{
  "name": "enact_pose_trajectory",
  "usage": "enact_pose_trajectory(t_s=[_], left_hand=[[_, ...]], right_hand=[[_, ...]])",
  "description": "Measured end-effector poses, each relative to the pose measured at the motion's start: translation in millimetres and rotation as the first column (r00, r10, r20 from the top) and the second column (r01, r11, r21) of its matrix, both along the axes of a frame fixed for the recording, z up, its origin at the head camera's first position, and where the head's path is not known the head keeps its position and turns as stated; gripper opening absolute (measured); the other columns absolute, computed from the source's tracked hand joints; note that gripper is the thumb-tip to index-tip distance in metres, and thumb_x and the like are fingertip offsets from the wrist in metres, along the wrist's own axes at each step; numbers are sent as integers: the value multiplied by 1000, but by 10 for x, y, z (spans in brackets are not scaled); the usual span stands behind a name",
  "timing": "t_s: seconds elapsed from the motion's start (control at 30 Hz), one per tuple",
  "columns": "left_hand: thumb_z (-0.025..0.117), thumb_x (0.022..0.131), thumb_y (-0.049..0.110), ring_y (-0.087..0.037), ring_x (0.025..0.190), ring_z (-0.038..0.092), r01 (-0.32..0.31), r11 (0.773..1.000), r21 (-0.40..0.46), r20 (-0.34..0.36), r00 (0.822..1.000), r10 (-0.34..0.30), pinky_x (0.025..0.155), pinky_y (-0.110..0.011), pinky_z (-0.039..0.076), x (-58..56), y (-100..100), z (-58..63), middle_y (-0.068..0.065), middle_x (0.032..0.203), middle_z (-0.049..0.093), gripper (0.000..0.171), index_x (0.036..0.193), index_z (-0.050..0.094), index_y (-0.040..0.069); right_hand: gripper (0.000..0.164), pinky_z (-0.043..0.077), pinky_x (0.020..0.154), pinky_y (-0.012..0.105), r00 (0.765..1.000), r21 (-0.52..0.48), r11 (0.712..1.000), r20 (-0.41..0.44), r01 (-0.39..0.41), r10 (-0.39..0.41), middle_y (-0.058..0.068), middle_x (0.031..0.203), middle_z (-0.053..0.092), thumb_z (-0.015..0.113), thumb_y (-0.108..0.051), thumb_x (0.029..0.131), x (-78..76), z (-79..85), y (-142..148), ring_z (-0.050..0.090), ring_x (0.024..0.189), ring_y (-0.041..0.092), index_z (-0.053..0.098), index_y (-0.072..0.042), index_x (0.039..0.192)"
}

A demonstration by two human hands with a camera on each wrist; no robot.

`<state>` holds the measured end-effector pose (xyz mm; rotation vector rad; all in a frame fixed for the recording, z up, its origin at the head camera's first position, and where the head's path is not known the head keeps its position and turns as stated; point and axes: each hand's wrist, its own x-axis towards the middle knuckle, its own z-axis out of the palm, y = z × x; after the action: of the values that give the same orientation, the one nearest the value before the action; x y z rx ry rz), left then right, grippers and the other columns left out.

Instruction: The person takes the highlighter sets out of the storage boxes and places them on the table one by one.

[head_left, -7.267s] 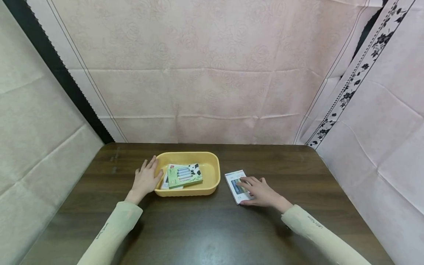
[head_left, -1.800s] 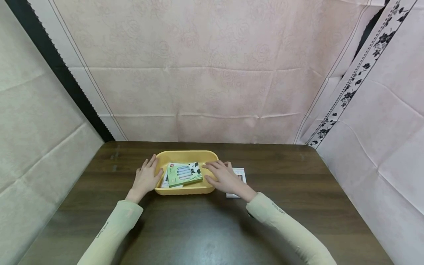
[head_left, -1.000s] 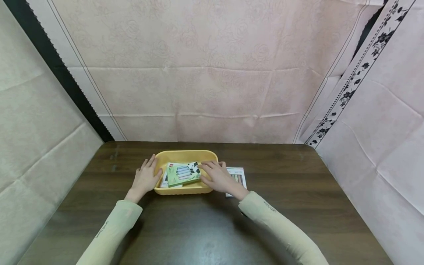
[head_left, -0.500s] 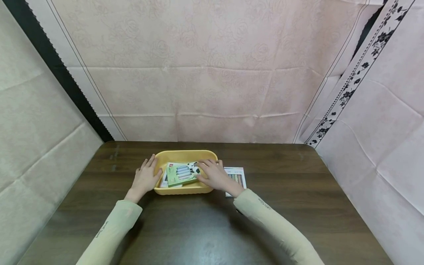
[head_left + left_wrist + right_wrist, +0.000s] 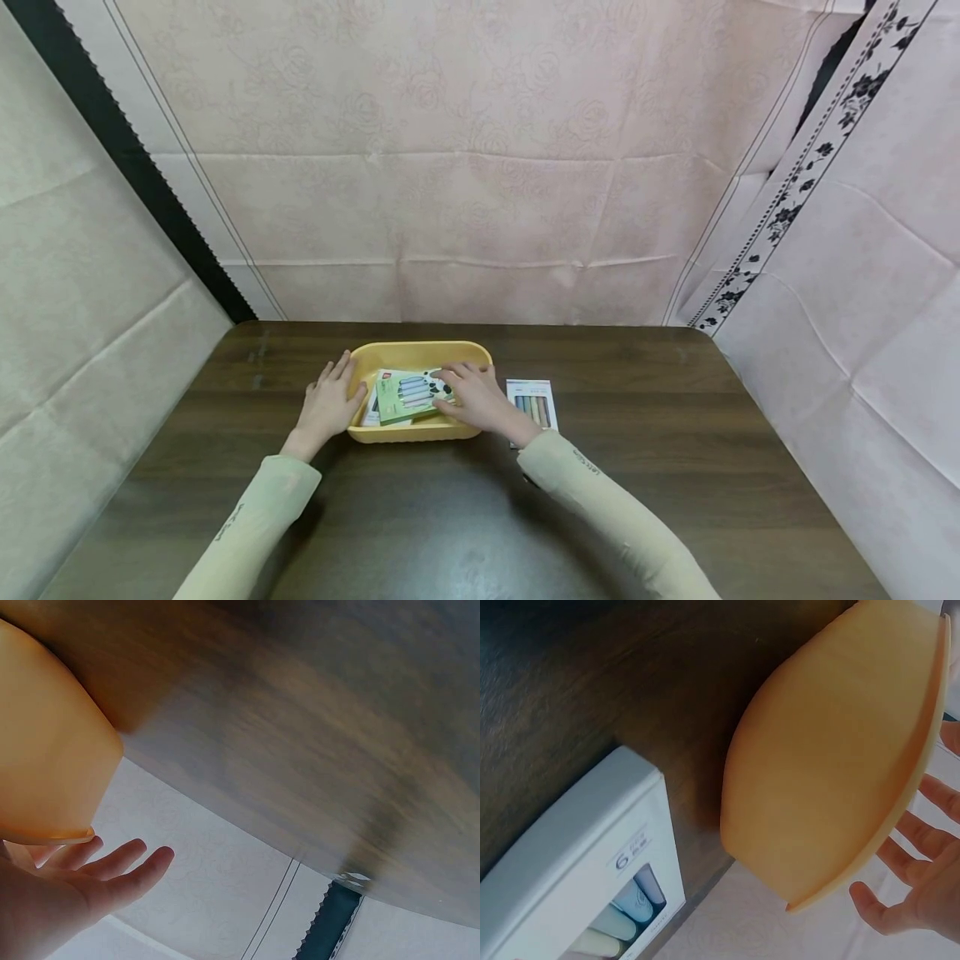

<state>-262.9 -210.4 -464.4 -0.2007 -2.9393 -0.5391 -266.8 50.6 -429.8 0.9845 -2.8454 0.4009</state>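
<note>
A shallow yellow plastic basket [image 5: 472, 379] stands near the back of the table. Inside it, a green box [image 5: 401, 398] with pictured sticks and a cow print overlaps a white box [image 5: 372, 414]. My left hand [image 5: 326, 408] rests at the basket's left rim, fingers straight and pointing away. My right hand [image 5: 480, 400] reaches over the right rim. Its thumb and fingers, spread and slightly bent, lie over the right end of the green box and hide part of it. In the right wrist view those fingers [image 5: 922, 840] show behind the rim, loosely curved.
A white box [image 5: 534, 400] with a window of coloured sticks lies on the dark wooden table [image 5: 420, 517], right of the basket and partly under my right forearm. Pale cloths [image 5: 465, 208] hang behind and at both sides of the table.
My right hand has left the white box on the table and moved left over the basket to the green box's end. That white box now lies straighter. My left hand has stayed in place.
</note>
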Motion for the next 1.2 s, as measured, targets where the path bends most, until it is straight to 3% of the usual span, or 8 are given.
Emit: enact_pose_trajectory(t_s=[0.23, 0.7, 1.2], left_hand=[[39, 93, 31, -46, 129, 23, -7, 1000, -5, 0, 1000, 7, 92, -69, 25, -6, -2, -19, -19, 147, 20, 57, 139, 25, 0], [38, 93, 31, -46, 130, 23, -4, 1000, -7, 13, 1000, 4, 92, -68, 25, 12, 4, 13, -19, 147, 19, 58, 140, 24, 0], [39, 93, 31, -45, 130, 22, -4, 1000, 3, 4, 1000, 4, 93, -69, 24, 10, 4, -6, -19, 147, 18, 57, 139, 26, 0]], right_hand=[[47, 33, 90, 54, 998, 14, 1000, -67, -9, 10, 3, 130, 49, 54, -42, 85, 0, -32, -75, 45, 117, 23, 48, -21, 127], [47, 34, 87, 52, 996, 24, 1000, -92, -3, 5, 2, 129, 50, 53, -44, 85, -11, -108, -144, 47, 116, 22, 49, -22, 126], [51, 31, 93, 59, 999, 43, 999, -37, -1, 3, 0, 131, 48, 58, -46, 81, -64, -141, -195, 44, 120, 21, 48, -25, 127]])
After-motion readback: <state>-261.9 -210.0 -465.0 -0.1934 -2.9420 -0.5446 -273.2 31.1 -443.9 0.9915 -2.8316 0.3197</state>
